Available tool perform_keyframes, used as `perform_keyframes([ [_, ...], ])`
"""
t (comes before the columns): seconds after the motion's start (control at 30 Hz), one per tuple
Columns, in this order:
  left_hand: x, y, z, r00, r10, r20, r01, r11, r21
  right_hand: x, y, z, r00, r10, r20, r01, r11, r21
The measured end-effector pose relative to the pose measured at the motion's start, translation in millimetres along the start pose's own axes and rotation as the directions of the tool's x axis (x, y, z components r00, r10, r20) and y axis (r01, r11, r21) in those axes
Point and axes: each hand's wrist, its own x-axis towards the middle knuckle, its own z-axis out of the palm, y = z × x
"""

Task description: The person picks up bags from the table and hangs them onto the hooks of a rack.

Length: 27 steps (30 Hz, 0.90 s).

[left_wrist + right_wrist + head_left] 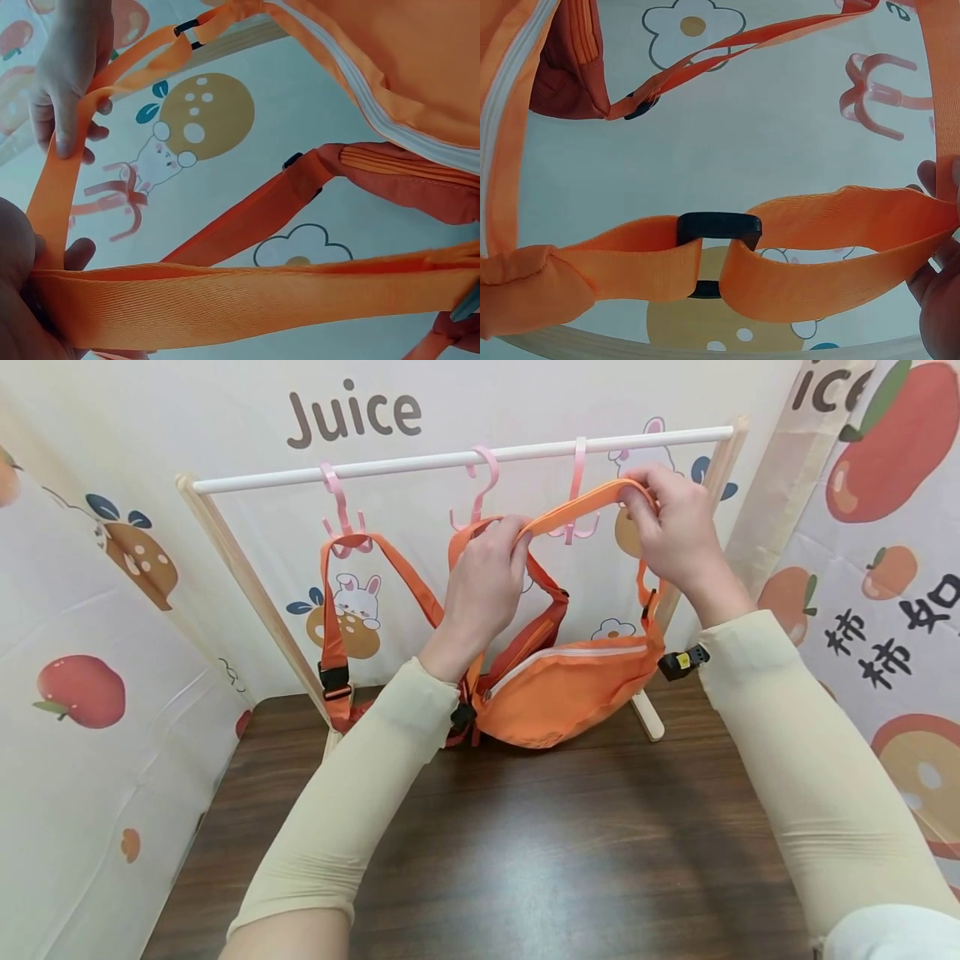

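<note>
An orange waist bag (566,693) with a white zip hangs below my hands by its strap (577,510). My left hand (483,581) pinches one end of a raised stretch of that strap. Farther right and a little higher, my right hand (678,527) pinches the other end. In the right wrist view the strap runs through a black slider (720,225). The right pink hook (576,493) is behind the raised strap. A darker red-orange bag (536,643) hangs behind the orange one, partly hidden by it, near the middle pink hook (483,485).
A white rod (412,464) on a wooden frame (251,589) carries the hooks. On the left pink hook (339,506) hangs another orange strap (333,627) with a black buckle. A black buckle (682,662) dangles beside my right sleeve. Brown tabletop (525,852) lies below.
</note>
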Motion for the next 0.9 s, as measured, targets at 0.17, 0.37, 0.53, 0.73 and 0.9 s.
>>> perform_keyframes([
  [0.17, 2.3, -1.2, 2.5, 1.0, -0.018, -0.001, 0.018, 1.0, 0.012, 5.2, 6, 5, 0.999, 0.037, 0.008, -0.037, 0.999, -0.01],
  [0.37, 4.0, -3.0, 5.9, 0.999, -0.043, 0.002, 0.043, 0.999, 0.019, 7.8, 11, 11, 0.998, 0.061, 0.023, -0.061, 0.998, 0.002],
  [0.53, 5.1, -4.1, 10.1, 0.998, -0.057, 0.017, 0.057, 0.998, 0.022, 7.2, 13, 12, 0.991, 0.114, 0.064, -0.114, 0.993, 0.002],
  [0.73, 5.5, -5.9, 14.6, 0.997, -0.075, 0.006, 0.075, 0.997, 0.009, 6.5, 15, 16, 0.983, 0.153, 0.106, -0.155, 0.988, 0.009],
  [0.9, 5.7, -7.5, 17.6, 0.996, -0.092, 0.006, 0.092, 0.996, 0.015, 6.3, 19, 20, 0.981, 0.159, 0.112, -0.161, 0.987, 0.012],
])
